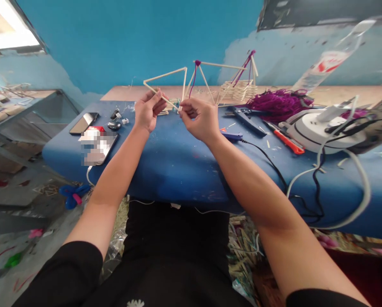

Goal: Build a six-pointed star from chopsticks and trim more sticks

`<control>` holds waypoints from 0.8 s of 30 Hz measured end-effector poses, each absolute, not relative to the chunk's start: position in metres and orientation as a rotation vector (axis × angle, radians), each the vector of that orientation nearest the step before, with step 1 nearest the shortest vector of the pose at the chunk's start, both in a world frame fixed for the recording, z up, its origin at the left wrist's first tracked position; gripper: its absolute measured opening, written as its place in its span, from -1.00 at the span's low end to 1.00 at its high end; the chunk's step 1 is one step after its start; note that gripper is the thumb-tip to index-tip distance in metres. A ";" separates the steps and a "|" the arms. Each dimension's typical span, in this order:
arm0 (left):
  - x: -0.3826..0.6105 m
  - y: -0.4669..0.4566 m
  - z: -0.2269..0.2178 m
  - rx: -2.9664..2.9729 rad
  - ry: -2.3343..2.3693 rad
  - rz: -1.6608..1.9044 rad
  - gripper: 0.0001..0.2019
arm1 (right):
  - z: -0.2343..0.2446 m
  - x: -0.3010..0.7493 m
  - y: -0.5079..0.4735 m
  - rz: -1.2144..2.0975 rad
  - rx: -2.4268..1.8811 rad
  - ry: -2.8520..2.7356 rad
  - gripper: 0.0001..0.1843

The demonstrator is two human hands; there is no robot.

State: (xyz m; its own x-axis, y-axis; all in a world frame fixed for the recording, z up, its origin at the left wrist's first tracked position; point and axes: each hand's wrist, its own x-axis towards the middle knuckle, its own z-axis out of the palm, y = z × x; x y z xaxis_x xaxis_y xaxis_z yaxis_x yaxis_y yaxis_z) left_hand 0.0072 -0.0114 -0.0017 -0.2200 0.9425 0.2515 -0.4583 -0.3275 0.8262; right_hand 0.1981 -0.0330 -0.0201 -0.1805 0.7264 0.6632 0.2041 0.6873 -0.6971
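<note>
A triangular frame of thin wooden sticks (165,75) is held up over the blue table. My left hand (150,108) grips its lower left stick between thumb and fingers. At the frame's lower right corner, my right hand (201,118) pinches the point where the sticks meet; the fingertips partly cover that joint. Just behind my right hand stands a stick structure (223,65) bound with purple yarn at its peaks. It joins a woven-looking stack of short sticks (238,91) near the wall.
Right of my hands lie purple yarn (278,104), dark-handled pliers (250,121), an orange utility knife (288,141), a purple corded tool (231,135) and a white power strip (325,128). A plastic bottle (331,64) stands behind. Phones (84,123) and earbuds (114,124) lie left.
</note>
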 end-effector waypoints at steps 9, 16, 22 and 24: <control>0.015 -0.024 0.002 0.910 0.708 1.803 -0.89 | -0.023 0.194 -0.024 0.687 -0.720 -1.541 -0.70; 0.015 -0.026 0.000 0.901 0.748 1.787 -0.80 | -0.019 0.194 -0.014 0.876 -0.723 -1.399 -0.68; 0.015 -0.021 -0.002 0.894 0.774 1.796 -0.82 | -0.014 0.195 -0.012 1.007 -0.738 -1.332 -0.65; 0.015 -0.020 -0.003 0.886 0.779 1.802 -0.82 | -0.014 0.194 -0.013 1.042 -0.735 -1.305 -0.65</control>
State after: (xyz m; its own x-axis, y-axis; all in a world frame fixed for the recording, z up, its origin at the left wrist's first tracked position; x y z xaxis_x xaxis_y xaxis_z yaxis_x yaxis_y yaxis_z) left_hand 0.0151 -0.0204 -0.0025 -0.2881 0.9291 0.2317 -0.4676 -0.3477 0.8127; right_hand 0.1942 -0.0127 -0.0139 -0.0483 0.9134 0.4042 -0.1925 0.3886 -0.9011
